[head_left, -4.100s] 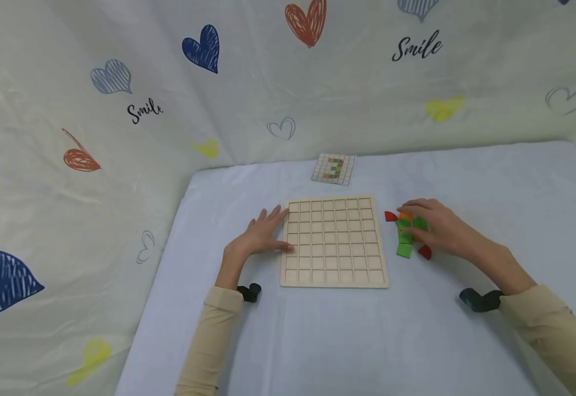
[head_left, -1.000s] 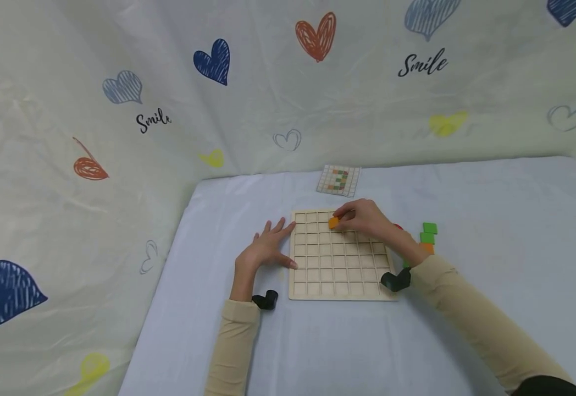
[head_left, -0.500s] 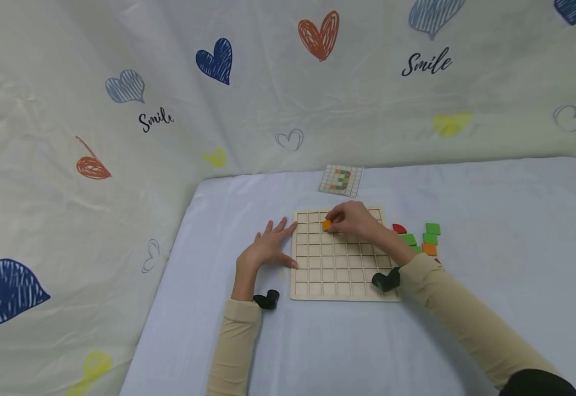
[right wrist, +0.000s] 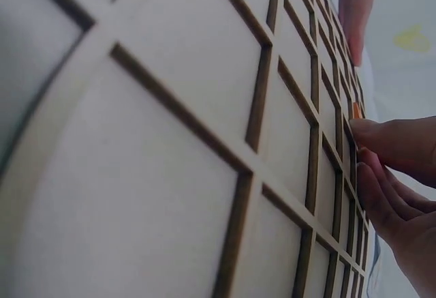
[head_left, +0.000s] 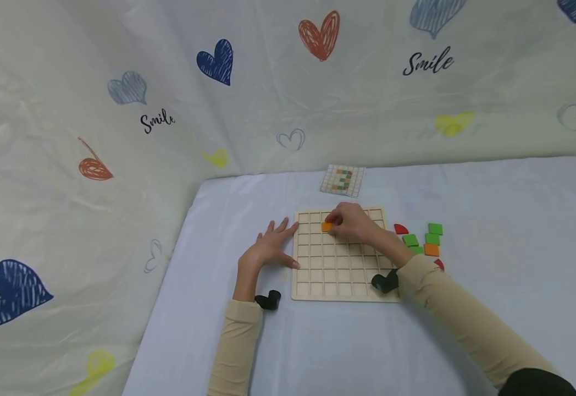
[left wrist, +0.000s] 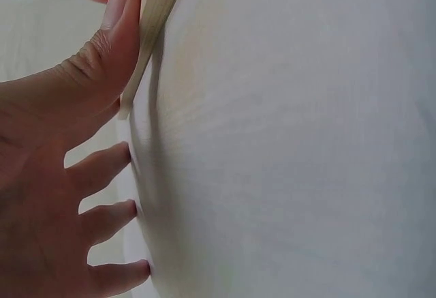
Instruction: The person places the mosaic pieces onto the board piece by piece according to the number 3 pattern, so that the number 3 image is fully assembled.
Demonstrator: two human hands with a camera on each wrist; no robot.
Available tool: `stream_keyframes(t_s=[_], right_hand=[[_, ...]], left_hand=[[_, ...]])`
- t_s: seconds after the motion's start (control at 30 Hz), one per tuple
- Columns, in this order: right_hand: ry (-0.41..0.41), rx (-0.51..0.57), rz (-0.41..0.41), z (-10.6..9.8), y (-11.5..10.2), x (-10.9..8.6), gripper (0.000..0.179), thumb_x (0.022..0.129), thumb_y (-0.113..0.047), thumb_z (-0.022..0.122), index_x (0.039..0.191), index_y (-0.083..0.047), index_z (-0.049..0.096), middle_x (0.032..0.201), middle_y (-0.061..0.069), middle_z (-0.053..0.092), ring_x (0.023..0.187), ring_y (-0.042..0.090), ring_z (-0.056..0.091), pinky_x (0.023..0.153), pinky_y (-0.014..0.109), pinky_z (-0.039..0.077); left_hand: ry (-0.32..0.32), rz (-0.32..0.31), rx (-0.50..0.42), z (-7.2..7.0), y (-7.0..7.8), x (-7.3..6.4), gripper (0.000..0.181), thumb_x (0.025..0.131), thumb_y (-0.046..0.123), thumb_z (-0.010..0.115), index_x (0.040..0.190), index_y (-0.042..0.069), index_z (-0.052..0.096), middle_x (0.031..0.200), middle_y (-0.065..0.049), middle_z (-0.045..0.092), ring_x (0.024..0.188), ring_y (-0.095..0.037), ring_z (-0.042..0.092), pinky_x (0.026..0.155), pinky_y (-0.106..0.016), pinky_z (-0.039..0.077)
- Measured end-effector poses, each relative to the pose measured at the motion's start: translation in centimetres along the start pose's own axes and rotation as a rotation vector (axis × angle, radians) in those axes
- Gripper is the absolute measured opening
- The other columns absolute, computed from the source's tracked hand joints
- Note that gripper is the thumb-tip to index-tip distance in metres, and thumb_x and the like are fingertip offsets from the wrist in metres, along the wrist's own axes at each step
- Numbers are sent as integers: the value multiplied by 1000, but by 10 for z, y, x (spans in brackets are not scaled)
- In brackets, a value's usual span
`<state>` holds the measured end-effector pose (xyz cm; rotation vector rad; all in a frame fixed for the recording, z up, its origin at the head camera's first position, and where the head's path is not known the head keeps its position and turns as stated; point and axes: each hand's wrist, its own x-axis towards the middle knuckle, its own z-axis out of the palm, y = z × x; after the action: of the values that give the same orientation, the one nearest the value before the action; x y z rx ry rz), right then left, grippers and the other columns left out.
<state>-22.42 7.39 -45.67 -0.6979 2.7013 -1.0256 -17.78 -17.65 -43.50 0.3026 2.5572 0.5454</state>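
Note:
A wooden grid board (head_left: 337, 275) lies on the white cloth in front of me. My right hand (head_left: 353, 223) reaches over its upper part and pinches an orange square tile (head_left: 325, 226) between thumb and fingertips, at a cell in the second row. The right wrist view has the same tile (right wrist: 356, 110) as a thin orange sliver by the thumb. At the board's left edge my left hand (head_left: 267, 248) is spread, its thumb resting on the frame. In the left wrist view the other fingers (left wrist: 102, 168) reach straight down to the cloth.
Right of the board lie several green tiles (head_left: 432, 238), another orange tile (head_left: 431, 250) and two red quarter-round tiles (head_left: 400, 229), partly behind the right forearm. A pattern card (head_left: 343, 180) with a coloured figure lies beyond the board. A patterned curtain (head_left: 248, 126) hangs behind.
My right hand has gone from the tile pile to the board with an orange tile, then slid slightly left and down to a cell. The left hand keeps its place at the edge.

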Motion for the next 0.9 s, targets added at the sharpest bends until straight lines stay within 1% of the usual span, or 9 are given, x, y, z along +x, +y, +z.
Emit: stream_keyframes(t_s=[0.1, 0.2, 0.3, 0.37, 0.5, 0.63, 0.7, 0.8, 0.9], right_hand=[[-5, 1, -24, 1, 0, 1, 24, 86, -7, 80, 107, 5, 78, 97, 14, 70, 85, 23, 63, 75, 34, 55], [-6, 4, -27, -1, 3, -2, 25, 86, -6, 80, 107, 5, 77, 95, 14, 70, 84, 23, 65, 76, 36, 56], [-5, 15, -38, -6, 6, -7, 25, 86, -4, 79, 109, 5, 76, 96, 13, 71, 84, 24, 67, 79, 40, 58], [-5, 23, -57, -8, 8, -10, 24, 88, -3, 77, 110, 5, 75, 99, 14, 72, 87, 26, 69, 81, 42, 59], [5, 31, -85, -15, 11, -20, 23, 90, -1, 74, 112, 4, 74, 103, 16, 72, 92, 29, 70, 82, 44, 59], [32, 20, -91, -24, 12, -31, 22, 90, 0, 74, 112, 4, 74, 103, 16, 72, 90, 28, 69, 80, 44, 59], [47, -3, -118, -28, 14, -36, 21, 91, 0, 73, 111, 4, 74, 101, 16, 73, 87, 27, 69, 77, 43, 59], [69, -42, -148, -33, 19, -43, 20, 91, 0, 73, 110, 4, 74, 98, 15, 73, 84, 25, 69, 74, 39, 59], [89, -52, -148, -38, 25, -51, 18, 91, 1, 72, 109, 4, 74, 97, 13, 73, 82, 23, 68, 72, 36, 58]], left_hand=[[6, -18, 3, 0, 0, -1, 110, 77, 33, 91, 165, 27, 25, 174, -2, 7, 161, -37, -3, 127, -64, 5], [8, -5, -9, 1, 2, 1, 109, 77, 33, 91, 165, 26, 26, 174, -3, 8, 160, -37, -3, 127, -65, 5], [7, 11, -18, 2, 3, 2, 109, 78, 33, 91, 165, 26, 26, 174, -3, 8, 160, -38, -4, 126, -65, 5], [7, 6, -14, 3, 3, 2, 110, 77, 33, 91, 165, 27, 26, 174, -3, 8, 160, -37, -4, 127, -64, 5], [4, 1, -25, 4, 3, 1, 110, 76, 32, 92, 165, 26, 27, 174, -3, 8, 160, -37, -4, 127, -64, 5], [7, 10, -30, 4, 4, 1, 110, 76, 32, 92, 165, 25, 27, 174, -4, 8, 160, -38, -3, 126, -65, 6], [6, 9, -31, 4, 4, 0, 110, 76, 31, 92, 165, 26, 26, 174, -3, 8, 160, -38, -4, 126, -65, 5], [10, 7, -26, 5, 4, 0, 110, 76, 32, 92, 165, 26, 26, 174, -3, 8, 160, -38, -3, 126, -65, 6], [10, 6, -22, 4, 3, -1, 110, 77, 32, 91, 165, 27, 26, 174, -3, 8, 160, -38, -4, 126, -65, 5]])
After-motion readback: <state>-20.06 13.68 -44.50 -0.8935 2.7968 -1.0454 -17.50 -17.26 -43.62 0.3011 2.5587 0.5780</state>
